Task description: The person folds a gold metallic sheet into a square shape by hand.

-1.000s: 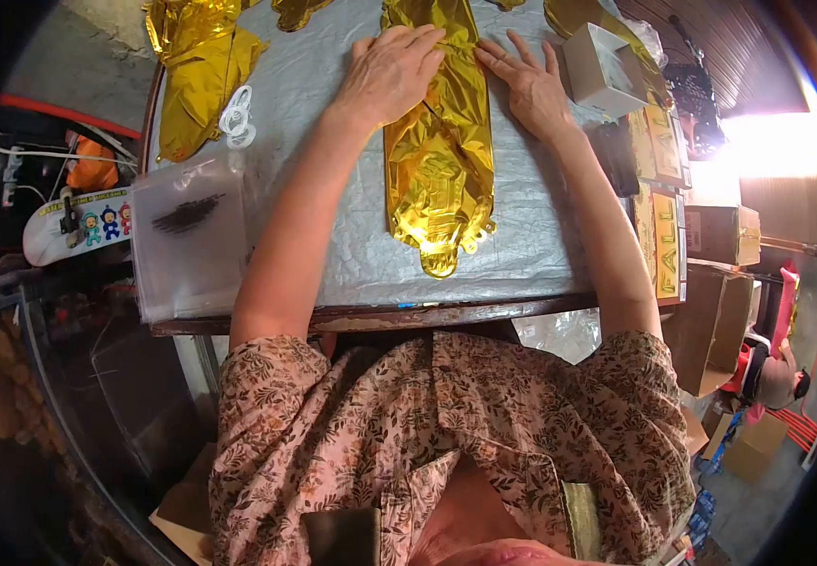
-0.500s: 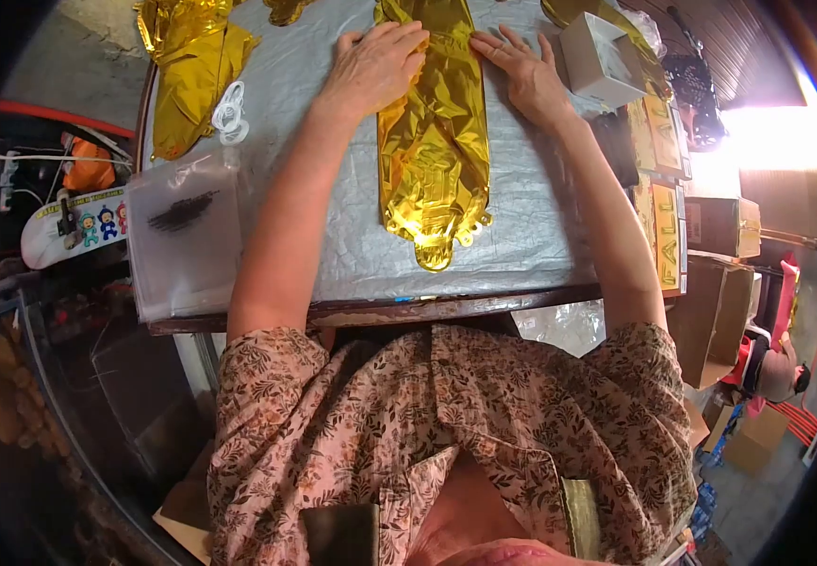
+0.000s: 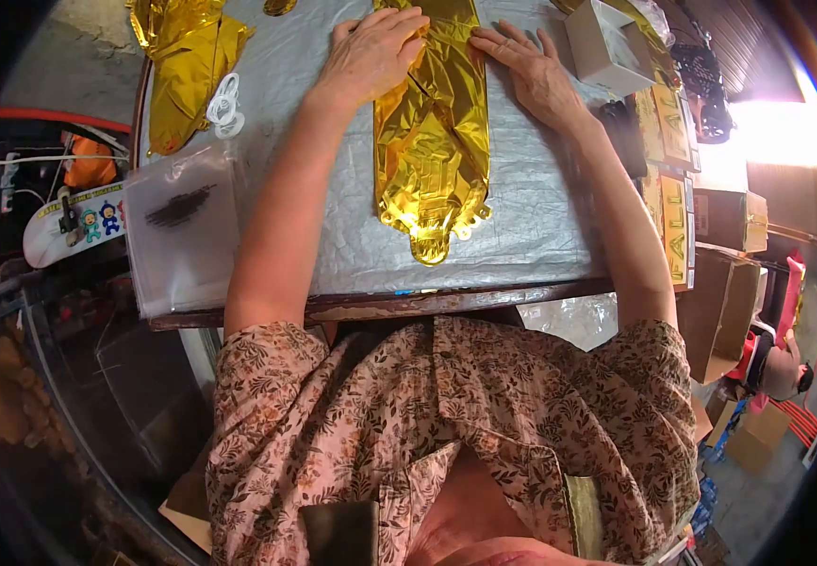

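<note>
A flat gold foil balloon lies lengthwise on the grey plastic-covered table, its narrow tail pointing at me. My left hand presses palm-down on the balloon's upper left part, fingers spread over the foil. My right hand rests flat at the balloon's upper right edge, fingertips touching the foil. Neither hand grips anything.
More gold foil balloons and a coil of white ribbon lie at the far left. A clear plastic bag sits at the left edge. A small white box and gold-lettered packs line the right side. Cardboard boxes stand beyond.
Both hands and the balloon sit slightly higher in view as my head tilted. The hands keep pressing flat on the foil; the balloon's tail looks a little smoother.
</note>
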### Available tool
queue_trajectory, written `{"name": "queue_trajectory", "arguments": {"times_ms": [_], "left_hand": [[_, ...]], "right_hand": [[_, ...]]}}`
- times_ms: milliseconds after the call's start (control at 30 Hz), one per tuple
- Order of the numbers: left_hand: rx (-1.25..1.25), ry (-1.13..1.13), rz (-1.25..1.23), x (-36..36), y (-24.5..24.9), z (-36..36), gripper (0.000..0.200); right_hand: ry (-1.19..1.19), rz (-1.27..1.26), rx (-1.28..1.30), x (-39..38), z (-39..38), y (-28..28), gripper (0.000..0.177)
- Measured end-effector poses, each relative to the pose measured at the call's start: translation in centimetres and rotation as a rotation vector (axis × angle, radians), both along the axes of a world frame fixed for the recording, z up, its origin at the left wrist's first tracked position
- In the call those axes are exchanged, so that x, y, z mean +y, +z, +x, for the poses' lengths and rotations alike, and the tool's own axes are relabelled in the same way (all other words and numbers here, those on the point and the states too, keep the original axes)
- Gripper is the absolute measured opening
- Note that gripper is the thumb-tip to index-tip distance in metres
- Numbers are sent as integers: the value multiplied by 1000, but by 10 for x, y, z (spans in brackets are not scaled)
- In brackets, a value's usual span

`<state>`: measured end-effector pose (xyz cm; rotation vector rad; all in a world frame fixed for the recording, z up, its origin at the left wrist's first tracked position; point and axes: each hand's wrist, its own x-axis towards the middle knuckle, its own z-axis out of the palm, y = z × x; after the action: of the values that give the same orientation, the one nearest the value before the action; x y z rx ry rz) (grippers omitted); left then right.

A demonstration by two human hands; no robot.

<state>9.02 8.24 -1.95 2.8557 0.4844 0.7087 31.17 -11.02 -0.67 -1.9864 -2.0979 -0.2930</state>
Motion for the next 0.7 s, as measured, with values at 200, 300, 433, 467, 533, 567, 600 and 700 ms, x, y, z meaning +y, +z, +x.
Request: {"name": "queue_trajectory", "arguments": {"times_ms": [200,300,433,467,533,567,600,700], "left_hand": [[-8,-4,15,4,-3,-1,41],[1,6,34,2,-4,-1,41],[-22,-7,7,3,-4,-1,42],[-22,-6,21,0,-2,-2,42],[-21,-4,38,-9,19,-5,42],[77,-3,-89,-21,49,-8,45],[175,-2,-216,-28,65,-10,48],[-253,-310,-112,-2,23,-14,47]], "right_hand": [[38,14,73,0,-1,-1,69],[66,31,41,-2,0,0,69],[108,12,-37,-7,2,3,68],[141,16,-35,-9,3,3,67],[174,21,-33,-10,4,6,67],[192,-4,-30,-10,4,8,65],[209,-29,-28,-11,4,9,64],[207,-43,-26,-11,3,11,65]]}}
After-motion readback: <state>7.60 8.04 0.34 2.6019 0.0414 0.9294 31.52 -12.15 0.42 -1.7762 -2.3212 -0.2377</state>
